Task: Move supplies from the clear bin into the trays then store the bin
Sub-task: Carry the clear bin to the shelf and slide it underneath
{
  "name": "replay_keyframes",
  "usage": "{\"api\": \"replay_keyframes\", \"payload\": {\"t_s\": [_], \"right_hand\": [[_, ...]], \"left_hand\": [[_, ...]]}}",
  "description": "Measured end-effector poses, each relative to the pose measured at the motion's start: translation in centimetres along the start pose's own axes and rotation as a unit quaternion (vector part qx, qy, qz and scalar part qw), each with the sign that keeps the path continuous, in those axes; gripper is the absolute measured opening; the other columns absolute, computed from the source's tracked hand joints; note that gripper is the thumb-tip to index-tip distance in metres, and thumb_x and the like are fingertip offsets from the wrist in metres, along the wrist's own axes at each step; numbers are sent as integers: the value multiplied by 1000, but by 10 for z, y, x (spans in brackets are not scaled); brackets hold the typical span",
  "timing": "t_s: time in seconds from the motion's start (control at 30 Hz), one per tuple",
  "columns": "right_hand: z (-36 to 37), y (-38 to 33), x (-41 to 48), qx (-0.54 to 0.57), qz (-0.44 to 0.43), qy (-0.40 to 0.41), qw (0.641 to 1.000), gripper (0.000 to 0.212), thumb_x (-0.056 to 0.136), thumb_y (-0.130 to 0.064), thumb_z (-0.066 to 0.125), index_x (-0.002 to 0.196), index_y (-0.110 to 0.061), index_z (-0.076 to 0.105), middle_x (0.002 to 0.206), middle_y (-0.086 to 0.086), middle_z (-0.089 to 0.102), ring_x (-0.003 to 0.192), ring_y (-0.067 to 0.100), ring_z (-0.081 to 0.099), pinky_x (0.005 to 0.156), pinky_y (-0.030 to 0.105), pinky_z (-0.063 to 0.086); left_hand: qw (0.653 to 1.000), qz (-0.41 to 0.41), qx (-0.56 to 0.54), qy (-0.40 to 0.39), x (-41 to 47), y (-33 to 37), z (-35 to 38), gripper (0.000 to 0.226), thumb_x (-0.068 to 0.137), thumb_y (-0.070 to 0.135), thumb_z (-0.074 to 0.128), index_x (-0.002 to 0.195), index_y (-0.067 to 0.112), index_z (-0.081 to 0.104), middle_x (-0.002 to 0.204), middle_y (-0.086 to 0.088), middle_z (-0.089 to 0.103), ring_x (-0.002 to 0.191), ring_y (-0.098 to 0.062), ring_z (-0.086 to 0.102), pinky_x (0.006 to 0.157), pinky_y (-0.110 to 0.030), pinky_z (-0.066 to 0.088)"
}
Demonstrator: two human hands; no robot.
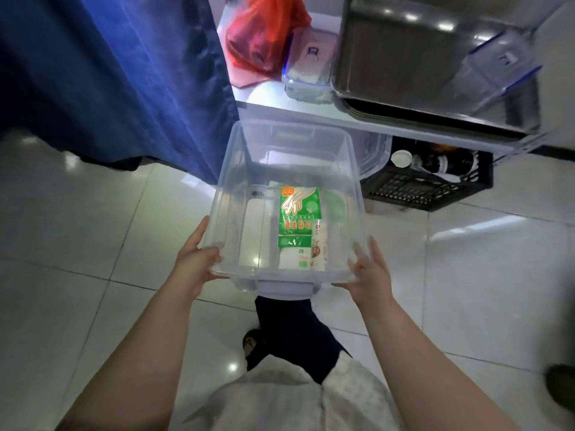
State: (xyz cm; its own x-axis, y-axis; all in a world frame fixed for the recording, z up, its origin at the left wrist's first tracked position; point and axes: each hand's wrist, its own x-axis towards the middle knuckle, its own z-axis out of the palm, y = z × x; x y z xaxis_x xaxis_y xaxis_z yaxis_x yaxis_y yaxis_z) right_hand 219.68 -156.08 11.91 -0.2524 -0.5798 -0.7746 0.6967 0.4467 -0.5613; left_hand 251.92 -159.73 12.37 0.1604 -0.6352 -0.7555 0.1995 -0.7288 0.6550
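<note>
Holding the clear bin in both hands over the tiled floor, its far rim near the table edge.

Glossy pale floor lies open to the left and right of the bin; a blue curtain hangs close along its far left corner. On the table, stacked metal trays sit to the right, with a small lidded container and a red bag beside them. A black crate stands on the floor under the table. A green packet and white packets lie on the bin's bottom. The left hand and right hand grasp the near corners, fingers curled at the rim.
</note>
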Motion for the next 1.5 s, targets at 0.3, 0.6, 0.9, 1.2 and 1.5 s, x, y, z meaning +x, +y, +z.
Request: {"api": "replay_keyframes", "payload": {"t_s": [0.3,0.6,0.9,1.2,1.5], "right_hand": [[62,-20,112,-37,8,80,996,67,87,14,38,134,-31,51,97,9,56,86,34,49,85,62,49],[111,-3,226,-30,10,109,993,60,82,17,54,137,-2,44,86,4,49,57,-5,56,55,4,44],[149,31,340,-28,-59,181,981,85,68,15,39,121,-50,56,147,1,35,115,25,49,96,58,45],[136,20,354,-2,-28,94,995,51,91,3,48,136,-21,46,131,7,54,116,24,55,97,38,48],[48,29,315,394,28,124,910,25,95,-23,48,116,-13,57,125,11,55,114,31,54,83,43,52]], "left_hand": [[999,-37,-35,3,118,52,42,63,85,-8,46,117,45,58,127,-17,58,82,-25,58,64,-41,54],[996,-50,-67,-22,253,75,69,70,82,-13,34,120,40,59,103,-1,66,84,-17,59,69,-37,50],[972,-27,-194,-130,379,70,67,45,92,27,56,137,26,51,117,6,65,121,-16,56,97,-41,49],[996,-34,-88,-1,365,67,90,36,91,21,63,126,17,55,111,1,62,112,-16,55,101,-31,44],[979,65,161,-106,248,115,201,29,87,14,65,116,15,64,120,-11,66,114,-28,62,99,-43,47]]}}
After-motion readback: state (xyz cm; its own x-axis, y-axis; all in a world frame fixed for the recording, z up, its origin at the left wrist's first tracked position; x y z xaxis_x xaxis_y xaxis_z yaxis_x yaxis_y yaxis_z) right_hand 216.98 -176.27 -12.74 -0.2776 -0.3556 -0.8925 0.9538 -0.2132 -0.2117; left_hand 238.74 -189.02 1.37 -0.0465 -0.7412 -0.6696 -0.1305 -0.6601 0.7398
